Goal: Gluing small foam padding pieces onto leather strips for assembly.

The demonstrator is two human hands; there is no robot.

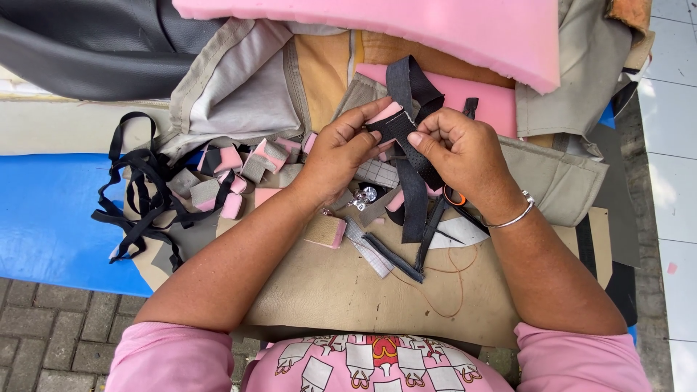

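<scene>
At the frame's centre, the left hand (340, 149) and right hand (459, 149) are both pinching closed on a small pink foam block wrapped in black woven strap (392, 123), above the tan fabric sheet (341, 290).

Foam slab (406, 29) behind hands; strap tangle (141, 192) left; scissors (454, 197) seemingly under right hand (457, 149).

A small pink foam block (385, 114) is pressed against a black textured strap (406, 149), both held up between two hands' fingertips. The strap loops upward behind the block, while its long end hangs down flat across the tan fabric below.
</scene>
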